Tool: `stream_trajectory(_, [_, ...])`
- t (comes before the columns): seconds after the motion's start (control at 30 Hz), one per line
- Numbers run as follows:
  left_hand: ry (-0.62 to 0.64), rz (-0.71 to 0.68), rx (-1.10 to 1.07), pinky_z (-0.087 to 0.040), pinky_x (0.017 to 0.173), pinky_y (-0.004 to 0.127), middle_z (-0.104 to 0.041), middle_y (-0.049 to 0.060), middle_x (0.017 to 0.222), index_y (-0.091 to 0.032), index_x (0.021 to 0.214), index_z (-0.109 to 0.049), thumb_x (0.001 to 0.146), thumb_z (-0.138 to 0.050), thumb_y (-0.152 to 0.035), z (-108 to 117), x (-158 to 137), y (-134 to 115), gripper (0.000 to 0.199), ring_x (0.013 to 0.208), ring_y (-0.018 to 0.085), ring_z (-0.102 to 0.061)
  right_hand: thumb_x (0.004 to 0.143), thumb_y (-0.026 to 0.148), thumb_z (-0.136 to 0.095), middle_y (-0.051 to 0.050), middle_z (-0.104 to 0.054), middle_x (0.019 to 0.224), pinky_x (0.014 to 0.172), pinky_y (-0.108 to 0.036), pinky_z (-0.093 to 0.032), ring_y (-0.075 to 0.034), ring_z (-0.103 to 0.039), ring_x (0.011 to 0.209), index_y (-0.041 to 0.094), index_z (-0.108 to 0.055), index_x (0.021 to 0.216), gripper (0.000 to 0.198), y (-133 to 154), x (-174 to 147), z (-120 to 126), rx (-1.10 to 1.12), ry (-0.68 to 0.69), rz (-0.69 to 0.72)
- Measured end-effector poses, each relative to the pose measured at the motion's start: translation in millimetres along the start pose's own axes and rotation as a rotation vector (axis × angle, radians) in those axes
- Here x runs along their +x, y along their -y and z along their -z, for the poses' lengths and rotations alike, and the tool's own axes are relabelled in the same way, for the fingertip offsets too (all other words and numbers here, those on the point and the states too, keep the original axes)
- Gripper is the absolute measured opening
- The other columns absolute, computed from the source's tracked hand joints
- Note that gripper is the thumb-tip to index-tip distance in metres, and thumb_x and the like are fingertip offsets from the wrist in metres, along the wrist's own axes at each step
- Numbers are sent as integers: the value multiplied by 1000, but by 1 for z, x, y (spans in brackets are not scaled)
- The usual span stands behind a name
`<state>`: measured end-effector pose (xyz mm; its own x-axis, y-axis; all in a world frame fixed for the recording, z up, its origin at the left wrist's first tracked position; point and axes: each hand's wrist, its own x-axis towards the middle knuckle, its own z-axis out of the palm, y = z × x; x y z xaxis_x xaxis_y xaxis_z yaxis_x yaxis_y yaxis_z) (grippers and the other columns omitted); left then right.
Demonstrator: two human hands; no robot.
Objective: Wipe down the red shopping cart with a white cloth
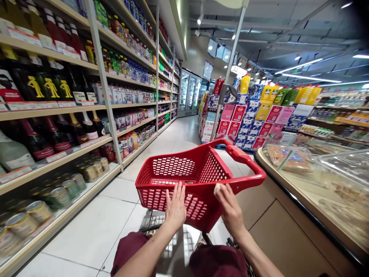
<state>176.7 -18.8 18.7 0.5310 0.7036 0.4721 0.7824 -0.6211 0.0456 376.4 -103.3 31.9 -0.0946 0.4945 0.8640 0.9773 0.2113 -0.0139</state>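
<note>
A red plastic shopping cart (177, 200) with a perforated basket stands side-on before me, and its handle (245, 159) points to the right. My left hand (175, 207) lies against the near side of the basket, fingers stretched out with their tips at the rim. Farther right, my right hand (230, 209) is at the rim below the handle. Its fingers are bent around a small white wad (217, 188), mostly hidden, perhaps tissue or cloth. The bare inside of the basket shows through its open top.
Shelves of bottles (52, 84) and cans (60, 196) line the left. A counter (288, 192) with packaged food stands close on the right. Behind the cart rise stacked drink cartons (245, 119) and a metal pole (230, 69). Tiled floor (86, 223) runs along the aisle toward glass-door fridges (190, 90).
</note>
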Motion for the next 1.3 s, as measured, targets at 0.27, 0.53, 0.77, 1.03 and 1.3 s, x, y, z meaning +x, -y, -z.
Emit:
stream_trajectory(0.27, [-43, -22, 22, -11, 104, 53, -18, 9, 143, -12, 135, -16, 74, -37, -14, -2, -9, 15, 65, 132, 21, -7, 84, 5, -34, -5, -42, 131, 100, -44, -37, -22, -31, 125, 23, -34, 130, 50, 25, 11, -21, 90, 27, 96])
stream_trajectory(0.53, [-48, -2, 57, -9, 104, 53, -20, 11, 143, -11, 135, -18, 74, -39, -15, -1, -17, 31, 65, 132, 23, -8, 85, 7, -35, -5, -48, 127, 102, -40, -35, -19, -28, 126, 19, -36, 130, 46, 48, 2, -51, 91, 117, 213])
stream_trajectory(0.77, [-26, 43, 53, -6, 104, 53, -18, 11, 143, -10, 135, -19, 75, -39, -18, 2, -28, 51, 64, 132, 23, -8, 85, 9, -36, -9, -45, 128, 102, -42, -34, -21, -28, 126, 16, -38, 128, 44, 74, 9, -70, 148, 69, 181])
stream_trajectory(1.03, [-2, 77, 83, -12, 104, 52, -18, 12, 143, -10, 135, -17, 72, -39, -14, 5, -46, 81, 67, 132, 23, -10, 85, 5, -32, -9, -45, 128, 102, -44, -33, -21, -24, 127, 14, -43, 125, 42, 104, 14, -100, 206, 140, 232])
stream_trajectory(1.3, [125, 195, 97, -10, 104, 52, -17, 10, 143, -10, 135, -16, 68, -38, -13, 8, -68, 113, 71, 132, 22, -6, 86, 9, -32, -8, -47, 127, 101, -41, -36, -19, -24, 128, 14, -49, 119, 37, 140, 21, -134, 269, 208, 345])
